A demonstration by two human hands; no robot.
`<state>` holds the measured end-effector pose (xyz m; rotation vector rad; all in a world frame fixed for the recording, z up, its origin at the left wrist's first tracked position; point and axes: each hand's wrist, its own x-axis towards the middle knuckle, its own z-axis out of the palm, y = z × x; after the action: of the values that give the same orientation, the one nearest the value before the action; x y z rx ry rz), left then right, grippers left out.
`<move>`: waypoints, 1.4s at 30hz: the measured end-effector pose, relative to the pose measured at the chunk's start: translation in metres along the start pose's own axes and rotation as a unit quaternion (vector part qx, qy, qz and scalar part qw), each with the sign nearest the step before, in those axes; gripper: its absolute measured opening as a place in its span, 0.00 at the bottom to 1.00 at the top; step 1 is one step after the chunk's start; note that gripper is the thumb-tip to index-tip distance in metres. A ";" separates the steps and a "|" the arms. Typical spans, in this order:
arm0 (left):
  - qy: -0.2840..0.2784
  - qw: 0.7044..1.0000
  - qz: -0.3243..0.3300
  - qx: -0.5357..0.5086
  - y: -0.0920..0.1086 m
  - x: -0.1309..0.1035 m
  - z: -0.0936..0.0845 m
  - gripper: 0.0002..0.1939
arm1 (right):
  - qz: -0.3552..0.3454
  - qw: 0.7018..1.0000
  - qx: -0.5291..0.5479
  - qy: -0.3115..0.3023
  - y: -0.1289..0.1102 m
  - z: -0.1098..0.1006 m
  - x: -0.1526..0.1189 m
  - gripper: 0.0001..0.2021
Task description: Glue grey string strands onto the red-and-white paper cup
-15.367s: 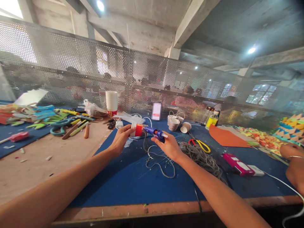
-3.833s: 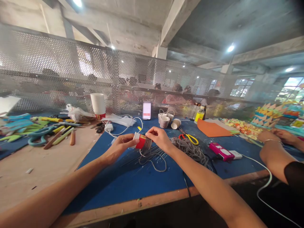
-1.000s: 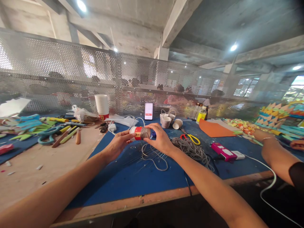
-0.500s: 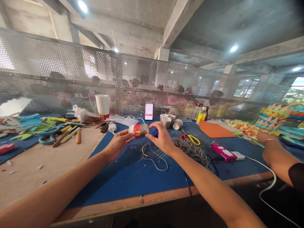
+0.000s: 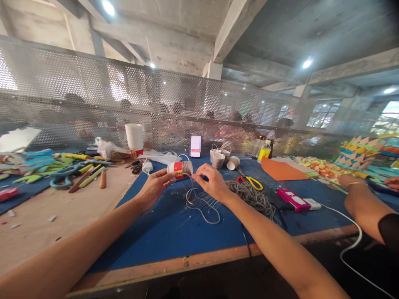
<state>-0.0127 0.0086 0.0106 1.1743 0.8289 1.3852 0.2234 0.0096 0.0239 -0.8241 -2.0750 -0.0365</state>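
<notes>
Sideways in the fingers of my left hand (image 5: 156, 185) is a red and white paper cup (image 5: 177, 167), its right part wrapped in grey cord. From the wrapped end a strand of grey cord (image 5: 204, 207) loops down over the blue table. Just right of the cup, my right hand (image 5: 210, 179) pinches that cord close to the wrapping. A dark blue object sits behind the right fingers, mostly hidden. Beyond the right hand lies a tangled heap of the same grey cord (image 5: 252, 195).
Yellow-handled scissors (image 5: 255, 183) and a magenta box (image 5: 293, 200) lie to the right. Cord-wrapped cups (image 5: 218, 158) and a propped phone (image 5: 195, 146) stand behind. At left are blue-handled scissors (image 5: 64, 176) and a cup stack (image 5: 134, 139). Another person's arm (image 5: 360, 199) reaches in at right.
My right hand has come off the cup's end and moved slightly right, fingers now closed on the cord. The cup has shifted a little left. Another person's fingers appear at far right.
</notes>
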 end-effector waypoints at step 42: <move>0.051 0.997 -0.014 -0.049 -0.002 0.011 -0.016 0.18 | 0.178 0.973 0.131 0.069 0.001 -0.004 0.002 0.16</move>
<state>-0.0261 0.0219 0.0064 1.0211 0.8366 1.4566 0.2264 0.0104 0.0278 -0.9850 -1.7292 0.3590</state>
